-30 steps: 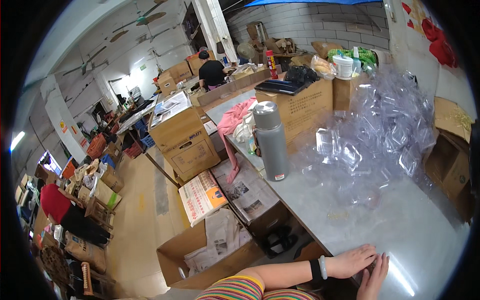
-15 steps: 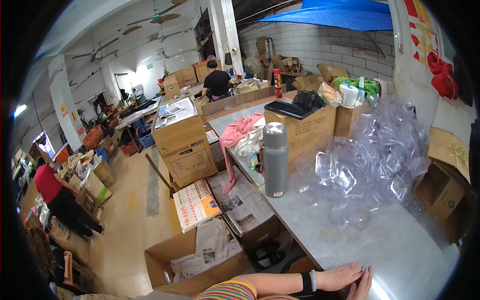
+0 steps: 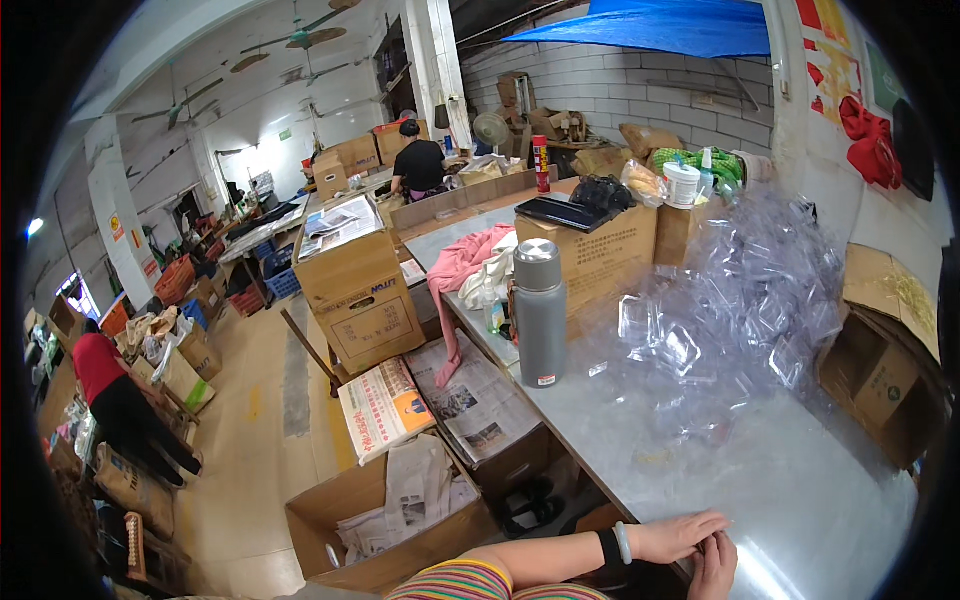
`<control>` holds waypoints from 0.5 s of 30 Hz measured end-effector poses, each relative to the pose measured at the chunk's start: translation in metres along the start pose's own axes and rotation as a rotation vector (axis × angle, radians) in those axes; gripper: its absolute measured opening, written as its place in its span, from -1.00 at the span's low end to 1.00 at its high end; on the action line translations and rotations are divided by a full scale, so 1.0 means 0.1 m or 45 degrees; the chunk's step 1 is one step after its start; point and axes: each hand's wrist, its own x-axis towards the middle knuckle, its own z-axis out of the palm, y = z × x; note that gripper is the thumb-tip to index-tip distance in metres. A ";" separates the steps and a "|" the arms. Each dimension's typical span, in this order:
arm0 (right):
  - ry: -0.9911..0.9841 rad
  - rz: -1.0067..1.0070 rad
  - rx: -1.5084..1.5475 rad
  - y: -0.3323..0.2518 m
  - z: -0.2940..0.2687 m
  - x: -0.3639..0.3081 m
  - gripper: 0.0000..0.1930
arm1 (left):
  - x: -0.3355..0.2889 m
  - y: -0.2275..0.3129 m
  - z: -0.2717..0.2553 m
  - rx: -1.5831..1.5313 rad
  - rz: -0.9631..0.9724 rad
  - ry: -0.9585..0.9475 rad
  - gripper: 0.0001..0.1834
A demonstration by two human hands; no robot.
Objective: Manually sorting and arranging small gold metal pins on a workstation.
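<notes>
Grey worktable (image 3: pixel 810 490), its smooth top shining under a streak of reflected light, runs diagonally across the right half of the view, with both hands at its near edge. The left hand (image 3: pixel 668 539) reaches in from the left, palm down, its fingers lying close together and bent toward the right hand (image 3: pixel 713 572), whose fingers point up and away; the fingertips meet or overlap, and whether anything is pinched between them cannot be told. A black band (image 3: pixel 609 548) and a pale bangle (image 3: pixel 623 543) circle the left wrist. Beyond the hands, a tangled heap of clear plastic packaging (image 3: pixel 740 310) covers much of the tabletop. To the left of the heap, a grey vacuum flask (image 3: pixel 540 330) stands upright near the table's side edge, and behind it a pink cloth (image 3: pixel 468 255) droops over that edge. A closed cardboard carton (image 3: pixel 600 250) sits behind the flask, bearing a bunched black plastic bag (image 3: pixel 602 192). Below the table's left side, an open cardboard box (image 3: pixel 300 525) holds newspaper sheets (image 3: pixel 415 485).
</notes>
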 end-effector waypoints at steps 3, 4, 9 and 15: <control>0.027 0.098 0.072 -0.04 0.00 -0.05 -0.51 | -0.02 -0.01 0.01 -0.087 -0.044 -0.104 -0.30; 0.037 0.161 0.099 -0.09 -0.01 -0.05 -0.52 | -0.03 0.02 0.02 -0.079 -0.062 -0.063 -0.38; 0.067 0.314 0.115 -0.30 -0.15 -0.03 -0.54 | -0.08 0.03 0.13 0.124 0.006 -0.039 -0.56; 0.149 0.388 0.233 -0.19 -0.04 -0.02 -0.68 | 0.10 0.20 -0.05 -0.201 -0.241 -0.046 -0.79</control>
